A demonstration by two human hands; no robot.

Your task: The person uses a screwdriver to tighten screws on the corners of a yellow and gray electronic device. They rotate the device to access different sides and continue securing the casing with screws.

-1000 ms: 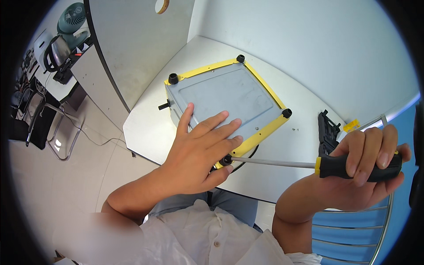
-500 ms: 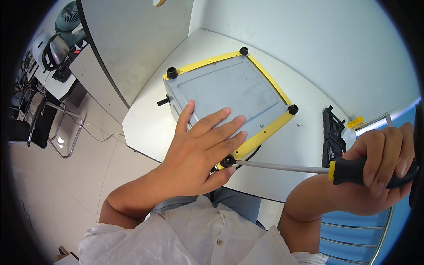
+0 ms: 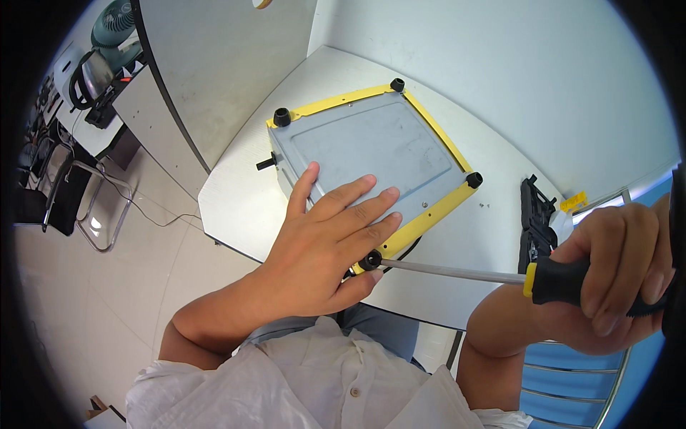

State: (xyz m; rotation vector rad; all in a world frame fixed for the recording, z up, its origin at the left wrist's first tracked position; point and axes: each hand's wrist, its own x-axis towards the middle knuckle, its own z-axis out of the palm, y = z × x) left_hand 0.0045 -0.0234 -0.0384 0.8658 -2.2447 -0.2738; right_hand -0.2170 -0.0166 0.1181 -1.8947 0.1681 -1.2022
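Note:
A box-shaped appliance [image 3: 379, 150] lies with its grey metal base upward, framed by yellow edges with a black foot at each corner. My left hand [image 3: 332, 239] rests flat on its near left part, fingers spread. The near foot [image 3: 370, 260] sits beside my left thumb. Into that foot reaches the steel shaft of a long screwdriver [image 3: 457, 272]. My right hand [image 3: 618, 268] is wrapped round its black and yellow handle, at the right edge of the view. Whether the tip sits in a screw cannot be made out.
Small loose screws [image 3: 484, 206] lie on the white table [image 3: 450, 286] right of the appliance. An opened black tool case [image 3: 537, 222] stands at the right edge. A grey partition [image 3: 221, 71] rises at the left, and a blue chair [image 3: 572, 382] is at lower right.
The screwdriver handle and my right hand have turned and shifted slightly left. My left hand stays on the appliance. The whole view has moved a little.

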